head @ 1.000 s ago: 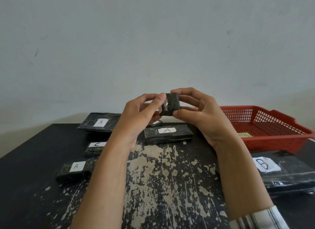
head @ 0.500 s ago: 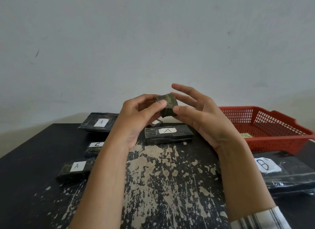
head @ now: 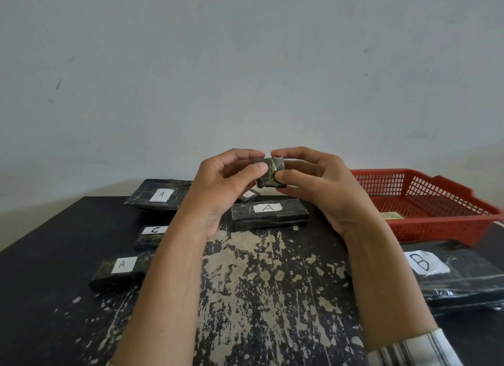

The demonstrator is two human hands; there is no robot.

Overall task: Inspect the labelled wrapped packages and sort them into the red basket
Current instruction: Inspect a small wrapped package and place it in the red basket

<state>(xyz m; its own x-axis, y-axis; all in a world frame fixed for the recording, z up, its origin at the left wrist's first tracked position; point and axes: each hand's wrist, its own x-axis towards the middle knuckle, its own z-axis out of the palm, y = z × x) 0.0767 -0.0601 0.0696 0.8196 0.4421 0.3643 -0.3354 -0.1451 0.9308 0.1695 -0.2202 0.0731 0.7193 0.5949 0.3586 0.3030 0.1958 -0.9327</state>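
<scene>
— head view first: what are the hands doing?
— the left hand and the right hand meet above the desk, both gripping the small package. on each side the thumb is on the near face and curled fingers are on top and behind. a striped sleeve shows at the right forearm.
— so where is that package?
— in the air between the two hands, over the far middle of the desk and left of the basket.
— and the surface?
— a black desk, its paint worn off in pale patches down the middle, set against a plain pale wall. the red basket sits at the far right, open side up. just in front of it lies the b package.
— the rest?
— the middle a package lies below the hands. a tiny package is half hidden behind the left hand, its letter unclear. on the left are the back a package, the c package and the front a package.
— which way does the held one point?
— a dark, glossy face is turned toward the camera. that face is near square, so i cannot tell its long axis. the middle a package runs left to right, label up.
</scene>
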